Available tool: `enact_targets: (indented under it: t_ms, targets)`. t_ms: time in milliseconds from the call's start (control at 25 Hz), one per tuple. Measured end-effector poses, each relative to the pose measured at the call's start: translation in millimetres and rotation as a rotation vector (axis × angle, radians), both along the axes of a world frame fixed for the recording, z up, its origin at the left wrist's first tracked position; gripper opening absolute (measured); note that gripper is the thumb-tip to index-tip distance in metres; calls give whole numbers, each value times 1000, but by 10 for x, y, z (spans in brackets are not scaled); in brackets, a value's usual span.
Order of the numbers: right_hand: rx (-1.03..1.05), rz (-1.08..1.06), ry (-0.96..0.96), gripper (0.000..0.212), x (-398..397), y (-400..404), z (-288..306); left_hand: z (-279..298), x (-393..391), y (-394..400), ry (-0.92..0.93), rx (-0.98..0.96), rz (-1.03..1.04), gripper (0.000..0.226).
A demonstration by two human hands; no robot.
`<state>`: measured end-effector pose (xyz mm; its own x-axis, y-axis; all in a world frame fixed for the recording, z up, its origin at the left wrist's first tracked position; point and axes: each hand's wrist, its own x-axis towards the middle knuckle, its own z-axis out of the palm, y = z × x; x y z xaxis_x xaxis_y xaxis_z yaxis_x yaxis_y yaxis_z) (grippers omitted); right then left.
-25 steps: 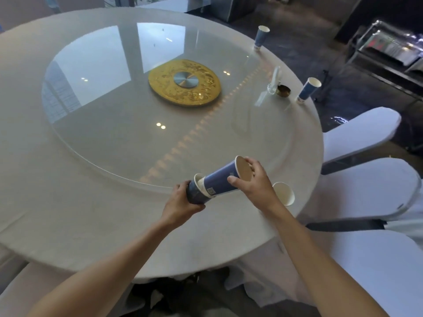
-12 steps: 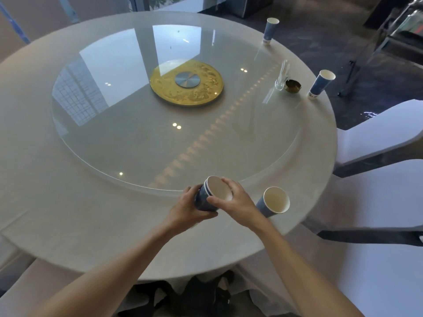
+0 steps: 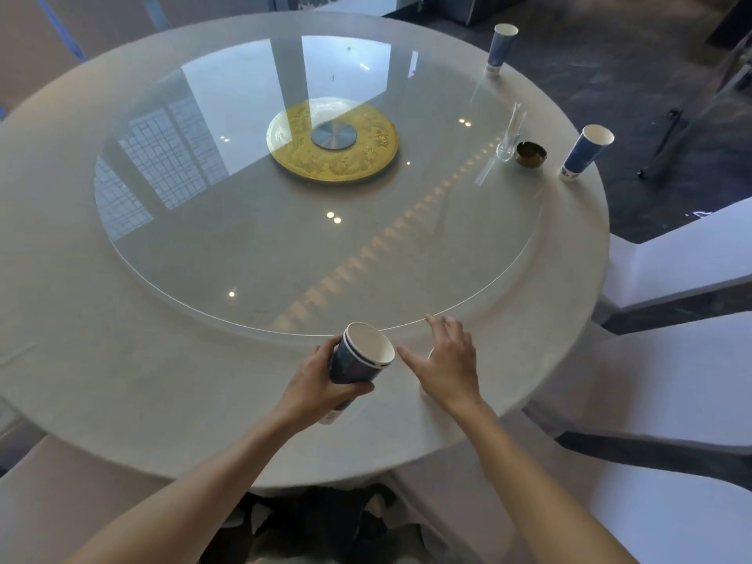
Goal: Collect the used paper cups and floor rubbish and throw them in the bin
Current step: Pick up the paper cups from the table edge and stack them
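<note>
**Round dining table, cups partly gathered: entries from left to right**

1. Round table (image 3: pixel 101 360): pale cloth top, fills most of the view.
2. Glass turntable (image 3: pixel 244 246): clear disc centred on the table, reflecting windows and ceiling lights.
3. Gold centre plate (image 3: pixel 293 156): ornate disc with a grey metal hub, at the middle of the turntable.
4. Left hand (image 3: pixel 315 384): at the table's 6 o'clock edge, fingers and thumb wrapped around the stacked cups.
5. Stacked cups (image 3: pixel 360 360): blue paper cups nested one inside another, tilted with the white mouth toward 1 o'clock, lifted off the cloth, over the near rim of the turntable.
6. Right hand (image 3: pixel 447 360): just right of the stack, palm down, fingers straight and spread, grasping nothing. It hovers over a hidden cup (image 3: pixel 430 353), of which only a sliver of white rim shows by the thumb; whether the palm touches it cannot be told.
7. Far cup (image 3: pixel 501 48): blue paper cup, upright, on the cloth at about 1 o'clock.
8. Clear glass holder (image 3: pixel 508 142): at roughly 2 o'clock, on the turntable's edge.
9. Small brass dish (image 3: pixel 531 155): just right of the holder.
10. Side cup (image 3: pixel 586 153): blue paper cup, upright, near the table's edge at 2 to 3 o'clock.
11. White-covered chairs (image 3: pixel 683 258): beside the table at 3 to 5 o'clock.
</note>
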<state>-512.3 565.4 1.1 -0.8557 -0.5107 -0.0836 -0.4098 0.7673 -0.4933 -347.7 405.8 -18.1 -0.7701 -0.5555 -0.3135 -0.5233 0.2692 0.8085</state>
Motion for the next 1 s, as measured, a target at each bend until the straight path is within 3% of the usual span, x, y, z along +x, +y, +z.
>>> enact_targets:
  t_ms: [120,200,400,840,1000]
  targets:
    - [306,27,-62,95,-45,215,-152,-23,5,104,-15,12,33,87]
    - [334,30,-120,97,-25,330,-213,-40,19,161,-37,-6,0,91]
    - [213,-33,-182,88,-66,417,-98,-39,-6,170,-66,-25,-113,89]
    - [-366,-385,-140,83,115,818,722,-41,-247,358,-49,-38,-303,86]
    - [-390,-423,-148,80,392,1127,793,-104,-320,608,-28,-22,-381,88]
